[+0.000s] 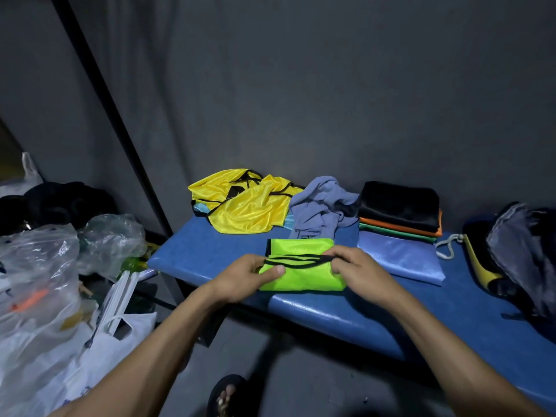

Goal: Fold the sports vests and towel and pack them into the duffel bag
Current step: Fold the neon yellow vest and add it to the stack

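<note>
Along a dark grey wall I see a blue padded bench [346, 308], with clear and white plastic bags [45, 266] heaped on the floor to its left. Near the bench's front edge lies the lime-green vest [304, 273], partly folded, its black-trimmed straps laid across the middle. My left hand [243, 278] pinches the vest's left edge, thumb on top of the cloth; my right hand [358, 270] grips the right end of the straps, fingers curled over them. Behind the vest sit crumpled yellow vests [243, 206] and a rumpled grey towel [322, 206]. To the right is a stack of folded vests [400, 215], black on top, and at the far right the duffel bag [523, 251].
</note>
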The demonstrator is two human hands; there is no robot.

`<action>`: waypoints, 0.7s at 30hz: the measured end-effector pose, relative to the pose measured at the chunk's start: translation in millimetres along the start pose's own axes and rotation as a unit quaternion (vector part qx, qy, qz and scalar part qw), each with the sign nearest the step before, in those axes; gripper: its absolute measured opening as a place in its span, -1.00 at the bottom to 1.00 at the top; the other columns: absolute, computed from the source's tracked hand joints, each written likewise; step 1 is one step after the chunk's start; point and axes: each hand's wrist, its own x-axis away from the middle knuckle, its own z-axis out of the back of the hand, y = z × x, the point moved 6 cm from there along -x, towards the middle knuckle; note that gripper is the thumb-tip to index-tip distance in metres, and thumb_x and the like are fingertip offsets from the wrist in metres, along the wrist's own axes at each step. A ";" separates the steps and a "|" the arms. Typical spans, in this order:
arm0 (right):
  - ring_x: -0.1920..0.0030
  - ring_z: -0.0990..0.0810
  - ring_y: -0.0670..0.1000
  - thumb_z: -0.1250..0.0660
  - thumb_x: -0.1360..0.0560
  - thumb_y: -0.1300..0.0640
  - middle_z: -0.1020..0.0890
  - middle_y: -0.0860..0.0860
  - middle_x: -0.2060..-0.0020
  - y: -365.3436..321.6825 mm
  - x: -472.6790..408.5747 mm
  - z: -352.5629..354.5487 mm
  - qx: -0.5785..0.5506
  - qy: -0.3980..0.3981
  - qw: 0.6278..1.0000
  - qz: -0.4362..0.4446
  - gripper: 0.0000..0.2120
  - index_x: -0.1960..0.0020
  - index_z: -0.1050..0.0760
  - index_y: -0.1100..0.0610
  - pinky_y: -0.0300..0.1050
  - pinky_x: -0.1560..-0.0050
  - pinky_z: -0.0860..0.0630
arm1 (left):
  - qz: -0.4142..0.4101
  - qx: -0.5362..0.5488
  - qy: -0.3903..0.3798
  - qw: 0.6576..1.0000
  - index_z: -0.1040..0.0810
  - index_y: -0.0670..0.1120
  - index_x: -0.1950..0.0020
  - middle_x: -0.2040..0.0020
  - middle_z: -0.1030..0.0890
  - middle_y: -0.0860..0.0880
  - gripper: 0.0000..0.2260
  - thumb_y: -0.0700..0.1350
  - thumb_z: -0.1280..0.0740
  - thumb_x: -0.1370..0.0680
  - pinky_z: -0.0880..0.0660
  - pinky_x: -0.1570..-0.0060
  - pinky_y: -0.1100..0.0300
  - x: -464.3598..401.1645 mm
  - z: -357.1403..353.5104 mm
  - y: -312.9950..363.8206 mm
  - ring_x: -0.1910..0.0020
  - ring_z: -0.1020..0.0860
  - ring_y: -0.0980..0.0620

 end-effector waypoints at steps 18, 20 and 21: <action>-0.10 -0.47 0.19 -0.05 -0.72 0.03 -0.50 0.12 -0.01 15.8 -64.9 2.7 0.282 0.122 0.951 0.027 -0.65 -0.02 -0.53 0.18 0.05 -0.05 -0.44 | 0.105 0.053 0.127 0.985 -0.63 -0.29 -0.05 -0.02 -0.67 -0.29 -0.25 0.45 -0.38 -0.42 -0.53 -0.10 -0.09 -64.0 10.8 -2.9 -0.01 -0.67 -0.20; -0.12 -0.46 0.18 -0.06 -0.71 0.05 -0.51 0.10 -0.06 15.4 -68.8 0.5 0.320 0.132 0.938 0.024 -0.68 -0.09 -0.54 0.17 0.08 -0.07 -0.45 | 0.111 0.050 0.124 0.985 -0.43 -0.12 0.26 0.34 -0.44 -0.13 -0.39 0.46 -0.35 -0.43 -0.34 0.19 0.05 -65.5 10.1 -5.3 0.37 -0.43 -0.06; -0.11 -0.46 0.18 -0.08 -0.71 0.07 -0.52 0.08 -0.05 13.4 -71.1 -0.7 0.339 0.142 0.930 0.033 -0.72 -0.09 -0.54 0.15 0.08 -0.05 -0.42 | 0.116 0.044 0.130 0.984 -0.37 -0.10 0.26 0.35 -0.37 -0.09 -0.41 0.44 -0.34 -0.46 -0.27 0.21 0.08 -67.3 10.4 -7.7 0.38 -0.35 -0.01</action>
